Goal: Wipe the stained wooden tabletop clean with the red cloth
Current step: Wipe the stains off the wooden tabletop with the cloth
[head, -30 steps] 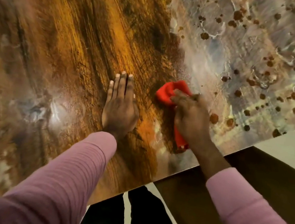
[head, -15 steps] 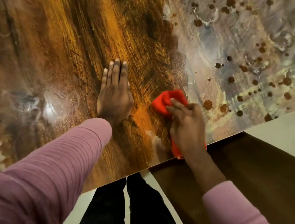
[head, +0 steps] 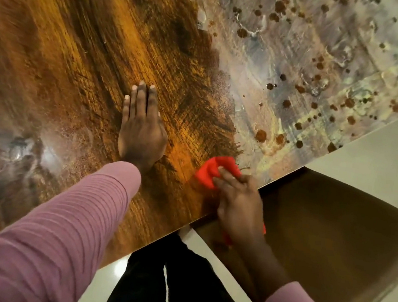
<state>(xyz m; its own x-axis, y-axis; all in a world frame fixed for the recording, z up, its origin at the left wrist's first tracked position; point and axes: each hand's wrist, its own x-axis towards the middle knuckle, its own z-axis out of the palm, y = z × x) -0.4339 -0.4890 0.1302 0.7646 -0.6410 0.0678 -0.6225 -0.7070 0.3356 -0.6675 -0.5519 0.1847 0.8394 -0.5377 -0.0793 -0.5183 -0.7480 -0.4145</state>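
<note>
The wooden tabletop (head: 85, 44) fills the upper left, its brown grain bare on the left and middle. Its right part is covered in a pale smeared film with several brown spots (head: 261, 135). My right hand (head: 238, 206) presses the red cloth (head: 209, 173) onto the table at its near edge; cloth shows in front of the fingers and a bit behind the wrist. My left hand (head: 140, 131) lies flat on the wood, fingers together, to the left of the cloth.
A dark wooden chair seat (head: 332, 242) sits below the table edge on the right. Pale floor (head: 380, 158) lies beyond it. My dark trouser legs (head: 176, 286) show under the near table edge.
My right hand has dragged the red cloth toward me, from the edge of the stained area down to the table's near edge. My left hand has stayed flat on the wood.
</note>
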